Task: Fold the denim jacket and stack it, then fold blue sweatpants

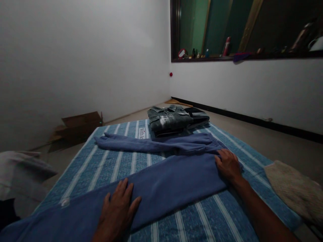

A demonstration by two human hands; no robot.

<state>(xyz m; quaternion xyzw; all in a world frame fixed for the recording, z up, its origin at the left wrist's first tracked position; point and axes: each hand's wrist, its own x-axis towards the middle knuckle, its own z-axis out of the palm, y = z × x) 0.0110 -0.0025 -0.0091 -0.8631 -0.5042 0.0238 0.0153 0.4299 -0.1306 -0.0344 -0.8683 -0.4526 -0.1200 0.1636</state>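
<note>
Striped sheet (106,164): hands flat on blue pants (166,181); folded shirts (174,119) beyond.

Left hand (117,210): lay flat, palm down, fingers spread and pointing forward, low in the view; wrist and part of forearm showed at the bottom edge. Right hand (228,165): lay palm down, farther forward and to the right, fingers bent slightly leftward. Right forearm stretched diagonally from the lower right corner. Hands lay well apart.
</note>
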